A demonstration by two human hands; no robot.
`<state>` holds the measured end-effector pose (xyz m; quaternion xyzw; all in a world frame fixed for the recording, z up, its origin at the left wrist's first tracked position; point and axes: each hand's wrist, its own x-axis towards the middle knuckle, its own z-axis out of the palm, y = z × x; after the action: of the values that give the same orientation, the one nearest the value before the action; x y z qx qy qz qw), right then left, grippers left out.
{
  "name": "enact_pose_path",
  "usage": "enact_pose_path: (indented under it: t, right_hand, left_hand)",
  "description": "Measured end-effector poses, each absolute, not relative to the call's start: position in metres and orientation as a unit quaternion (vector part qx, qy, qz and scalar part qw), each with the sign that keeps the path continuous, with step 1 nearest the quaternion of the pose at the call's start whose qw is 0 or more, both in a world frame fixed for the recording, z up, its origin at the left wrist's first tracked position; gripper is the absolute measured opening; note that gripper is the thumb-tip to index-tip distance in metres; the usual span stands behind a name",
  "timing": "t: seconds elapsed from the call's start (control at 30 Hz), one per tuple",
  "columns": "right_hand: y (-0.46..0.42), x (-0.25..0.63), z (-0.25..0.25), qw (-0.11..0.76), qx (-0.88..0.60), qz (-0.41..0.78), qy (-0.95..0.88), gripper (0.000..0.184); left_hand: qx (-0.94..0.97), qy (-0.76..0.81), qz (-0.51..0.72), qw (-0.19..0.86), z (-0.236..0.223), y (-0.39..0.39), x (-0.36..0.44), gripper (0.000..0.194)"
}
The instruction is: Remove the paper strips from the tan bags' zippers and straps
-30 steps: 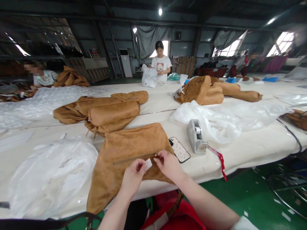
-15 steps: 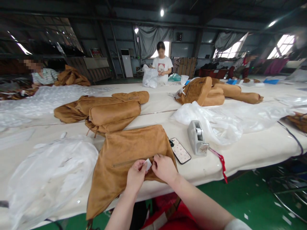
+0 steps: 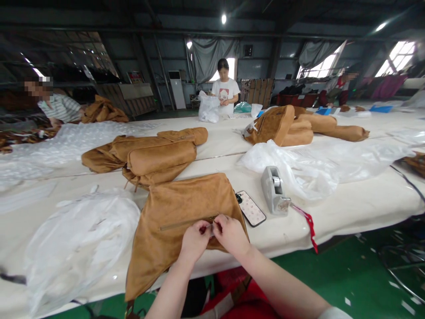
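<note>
A flat brown suede-like bag (image 3: 189,195) lies at the table's front edge, with a zipper (image 3: 182,224) running across its face. My left hand (image 3: 195,240) is closed in a pinch over the bag, on a small white piece of paper (image 3: 210,227) that is mostly covered by fingers. Right beside it, my right hand (image 3: 231,234) pinches near the zipper's right end, its fingertips meeting the left ones. Whether those right fingers hold the paper or a zipper pull is hidden.
Right of the bag lie a phone (image 3: 251,208) and a grey tape dispenser (image 3: 275,190) with a red strip. Crumpled clear plastic (image 3: 83,239) covers the left side. Stuffed brown bags (image 3: 162,157) lie behind. A co-worker (image 3: 226,91) stands across the table.
My left hand has moved slightly right, closer to the right hand. The white paper, plainly visible before, is now mostly hidden between the fingertips.
</note>
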<state>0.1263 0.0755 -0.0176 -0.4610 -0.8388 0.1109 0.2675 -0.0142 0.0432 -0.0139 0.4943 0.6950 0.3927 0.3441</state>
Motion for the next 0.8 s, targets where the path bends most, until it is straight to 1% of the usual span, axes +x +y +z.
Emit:
enact_pose_path:
  t: [0.07, 0.13, 0.3, 0.4, 0.57, 0.8]
  right_hand:
    - [0.073, 0.126, -0.019, 0.267, -0.466, 0.103, -0.837, 0.009]
    - [0.072, 0.126, -0.022, 0.263, -0.466, 0.094, -0.839, 0.009]
    - [0.072, 0.126, -0.034, 0.274, -0.455, 0.080, -0.843, 0.006]
    - [0.071, 0.126, -0.039, 0.280, -0.451, 0.064, -0.845, 0.008]
    - [0.070, 0.126, -0.043, 0.266, -0.441, 0.041, -0.856, 0.007]
    - [0.069, 0.127, -0.043, 0.211, -0.432, 0.052, -0.875, 0.002]
  left_hand:
    - [0.484, 0.702, 0.398, 0.340, -0.011, 0.047, -0.011, 0.012]
    - [0.467, 0.701, 0.402, 0.358, -0.012, 0.049, -0.008, 0.014]
    - [0.417, 0.653, 0.420, 0.472, -0.017, 0.044, -0.007, 0.017]
    - [0.392, 0.631, 0.437, 0.507, -0.018, 0.041, -0.008, 0.018]
    - [0.358, 0.642, 0.451, 0.506, -0.020, 0.042, -0.008, 0.017]
    - [0.373, 0.647, 0.473, 0.468, -0.027, 0.046, -0.001, 0.023]
